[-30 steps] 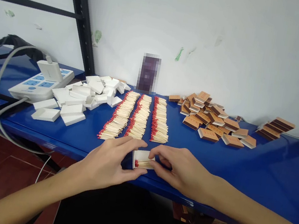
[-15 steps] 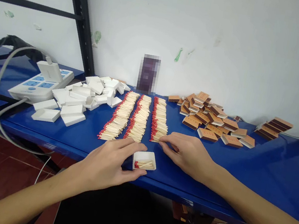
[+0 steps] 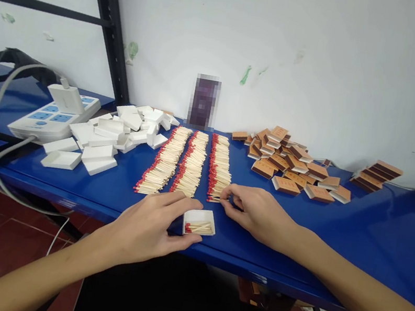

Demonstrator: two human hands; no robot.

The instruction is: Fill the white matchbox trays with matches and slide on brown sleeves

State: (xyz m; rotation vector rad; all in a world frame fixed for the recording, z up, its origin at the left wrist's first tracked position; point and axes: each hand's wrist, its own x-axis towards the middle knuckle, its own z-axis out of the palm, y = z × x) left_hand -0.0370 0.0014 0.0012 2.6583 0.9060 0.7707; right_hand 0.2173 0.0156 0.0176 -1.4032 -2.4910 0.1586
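Near the front edge of the blue table lies a small white tray [image 3: 207, 216] with several red-headed matches [image 3: 201, 228] in it. My left hand [image 3: 158, 221] grips the tray between thumb and fingers from its left side. Behind it are three rows of matches, the left [image 3: 164, 161], the middle [image 3: 191, 166] and the right [image 3: 219, 163]. My right hand [image 3: 257, 214] pinches the stick end of matches at the near end of the right row; how many it holds is too small to tell.
White empty trays [image 3: 101, 156] lie piled at the left, beside a power strip [image 3: 52, 116] with a looped cable. Orange-brown matchbox covers [image 3: 289, 164] are heaped at the right, with a stack [image 3: 377, 176] farther right. A blurred dark panel [image 3: 203, 102] stands by the wall.
The fingertips of my right hand have drawn slightly closer together at the near end of the right row, where the matches have shifted a little. My left hand keeps its grip on the tray.
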